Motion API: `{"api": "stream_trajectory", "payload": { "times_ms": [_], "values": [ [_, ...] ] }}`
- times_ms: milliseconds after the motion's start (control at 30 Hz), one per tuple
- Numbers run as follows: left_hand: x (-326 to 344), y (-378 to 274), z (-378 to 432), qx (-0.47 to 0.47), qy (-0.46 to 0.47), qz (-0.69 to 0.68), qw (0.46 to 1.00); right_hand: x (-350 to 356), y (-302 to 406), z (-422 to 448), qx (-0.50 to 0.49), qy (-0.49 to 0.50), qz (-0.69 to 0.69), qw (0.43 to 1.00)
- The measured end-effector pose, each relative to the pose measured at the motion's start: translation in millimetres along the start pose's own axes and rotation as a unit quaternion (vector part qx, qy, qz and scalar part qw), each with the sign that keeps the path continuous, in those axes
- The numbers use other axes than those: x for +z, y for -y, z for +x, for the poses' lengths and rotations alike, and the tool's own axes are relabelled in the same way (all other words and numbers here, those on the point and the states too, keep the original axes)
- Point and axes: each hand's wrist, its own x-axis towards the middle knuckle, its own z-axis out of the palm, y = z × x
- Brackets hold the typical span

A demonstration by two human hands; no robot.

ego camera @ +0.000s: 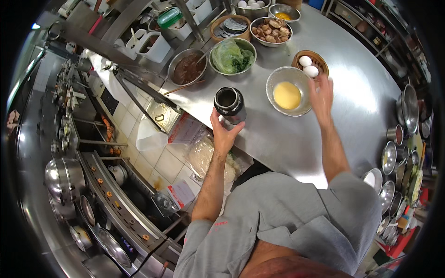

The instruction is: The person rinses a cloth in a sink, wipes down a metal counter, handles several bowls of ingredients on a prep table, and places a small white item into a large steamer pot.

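My left hand (224, 130) is wrapped around the lower part of a black cylindrical container (237, 110), whose open mouth faces up toward me. A metal mixing bowl (272, 81) to its right holds smooth yellow liquid (287, 95). At that bowl's right rim is my right hand (321, 95), blurred, with its thumb over the rim area. Whether its fingers grip the bowl cannot be made out. Just beyond these fingers, a small bamboo steamer basket (298, 56) carries two white eggs (305, 61), partly covered by the hand at its near side.
Farther back stand a bowl of brown sauce (187, 67), a bowl of bagged greens (233, 55), a bowl of brown sliced pieces (271, 31) and a bowl of eggs (251, 5). A chopstick (184, 87) lies near the left edge of the steel table (271, 146).
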Motion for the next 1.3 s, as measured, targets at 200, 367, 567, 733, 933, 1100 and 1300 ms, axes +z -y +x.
{"api": "stream_trajectory", "payload": {
  "times_ms": [200,367,567,733,933,1100,1300],
  "values": [
    [16.5,-26.6,15.6,-0.045,0.048,-0.144,0.987,20.2,-24.5,-77.7,0.42,0.116,0.43,0.791],
    [18.8,-12.3,15.3,-0.033,0.04,-0.103,0.993,60.1,2.7,-49.9,0.41,0.123,0.513,0.744],
    [18.0,-18.2,-3.7,-0.029,0.055,-0.109,0.992,92.6,10.8,-24.6,0.398,0.113,0.562,0.716],
    [16.2,-28.4,-18.2,-0.033,0.048,-0.104,0.993,77.2,-26.2,-23.7,0.272,0.048,0.317,0.907],
    [16.7,-14.4,-18.2,-0.03,0.058,-0.121,0.991,30.4,-74.3,5.3,0.133,0.015,-0.001,0.991],
    [14.6,-18.1,-17.7,-0.05,0.081,-0.124,0.988,24.0,-110.0,37.6,0.06,0.071,-0.026,0.995],
    [16.3,-17.8,-17.4,-0.028,0.07,-0.139,0.987,33.2,-132.8,98.0,0.074,0.013,-0.033,0.997]
  ]
}}
